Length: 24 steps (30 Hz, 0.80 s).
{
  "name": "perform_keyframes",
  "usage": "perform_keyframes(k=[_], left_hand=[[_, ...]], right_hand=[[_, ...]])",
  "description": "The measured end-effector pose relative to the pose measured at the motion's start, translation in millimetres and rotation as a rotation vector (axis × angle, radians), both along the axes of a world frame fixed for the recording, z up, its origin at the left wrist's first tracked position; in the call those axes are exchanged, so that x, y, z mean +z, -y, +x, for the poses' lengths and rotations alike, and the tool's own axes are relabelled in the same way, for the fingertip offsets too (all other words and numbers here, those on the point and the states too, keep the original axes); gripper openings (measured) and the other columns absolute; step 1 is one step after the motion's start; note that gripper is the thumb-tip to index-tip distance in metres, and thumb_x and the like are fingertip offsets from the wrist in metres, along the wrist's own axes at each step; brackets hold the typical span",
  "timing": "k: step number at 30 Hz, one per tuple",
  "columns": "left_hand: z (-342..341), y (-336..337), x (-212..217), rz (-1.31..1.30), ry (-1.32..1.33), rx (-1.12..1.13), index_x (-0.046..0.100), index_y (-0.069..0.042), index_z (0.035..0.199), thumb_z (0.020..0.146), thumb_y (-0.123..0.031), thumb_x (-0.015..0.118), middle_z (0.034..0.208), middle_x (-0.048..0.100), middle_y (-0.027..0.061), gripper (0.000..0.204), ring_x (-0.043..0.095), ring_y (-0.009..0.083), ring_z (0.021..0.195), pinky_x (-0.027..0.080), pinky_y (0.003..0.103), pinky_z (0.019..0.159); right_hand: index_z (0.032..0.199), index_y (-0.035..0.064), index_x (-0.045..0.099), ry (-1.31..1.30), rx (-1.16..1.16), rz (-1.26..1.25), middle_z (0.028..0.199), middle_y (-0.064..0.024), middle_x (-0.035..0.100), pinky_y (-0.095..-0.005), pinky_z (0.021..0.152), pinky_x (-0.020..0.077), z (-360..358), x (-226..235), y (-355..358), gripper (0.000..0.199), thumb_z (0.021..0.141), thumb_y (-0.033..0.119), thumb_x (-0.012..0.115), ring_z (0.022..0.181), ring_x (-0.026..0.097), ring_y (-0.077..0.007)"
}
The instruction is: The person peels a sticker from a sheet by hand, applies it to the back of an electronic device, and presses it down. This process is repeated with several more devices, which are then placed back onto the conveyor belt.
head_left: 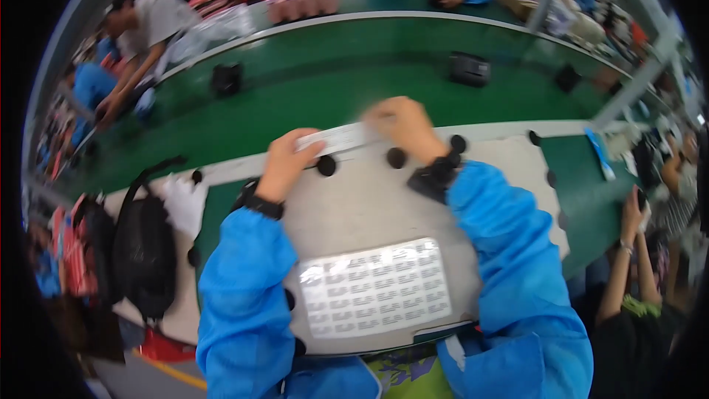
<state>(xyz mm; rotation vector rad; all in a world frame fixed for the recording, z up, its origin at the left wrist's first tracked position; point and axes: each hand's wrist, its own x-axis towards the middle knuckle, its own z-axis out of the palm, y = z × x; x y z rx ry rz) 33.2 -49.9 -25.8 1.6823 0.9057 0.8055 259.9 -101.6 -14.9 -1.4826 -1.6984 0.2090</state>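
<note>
In my left hand a narrow white label strip is pinched at its left end, between thumb and fingers. It is stretched over the far edge of the pale work mat. My right hand is at the strip's other end, its fingers curled in and their tips blurred by motion; what they grip there cannot be made out. Closer to me, a shiny sheet of printed white labels lies flat on the mat, between my blue-sleeved forearms.
Beyond the mat runs a green conveyor belt carrying a black pouch-like item and a smaller dark one. Black round discs line the mat. A black backpack lies at left. Co-workers sit across and to both sides.
</note>
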Motion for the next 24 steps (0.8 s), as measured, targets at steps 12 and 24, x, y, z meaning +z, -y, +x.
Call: perform_keyframes(k=[12,24], left_hand=[[-10.2,-18.2,-18.9,-0.024,-0.053,0.041,0.054,-0.001,0.108,0.082,-0.024,0.062,0.090,0.058,0.0015,0.035,0.053,0.0063,0.074,0.042,0.018,0.059],[-2.9,-7.9,-15.3,-0.009,-0.078,0.096,0.053,-0.004,0.108,0.085,-0.025,0.059,0.092,0.054,0.0000,0.032,0.051,0.0060,0.079,0.040,0.022,0.064]], right_hand=[[0.058,0.0131,0.066,-0.079,-0.089,0.291,0.059,-0.0021,0.061,-0.0377,0.079,0.0364,-17.7,-15.6,-13.3,0.003,0.059,0.014,0.063,0.070,0.057,-0.0217],[0.056,0.0115,0.064,-0.137,-0.022,0.202,0.060,-0.0020,0.058,-0.0414,0.084,0.0330,-17.9,-22.0,-19.8,0.005,0.058,0.009,0.061,0.081,0.049,-0.0235]])
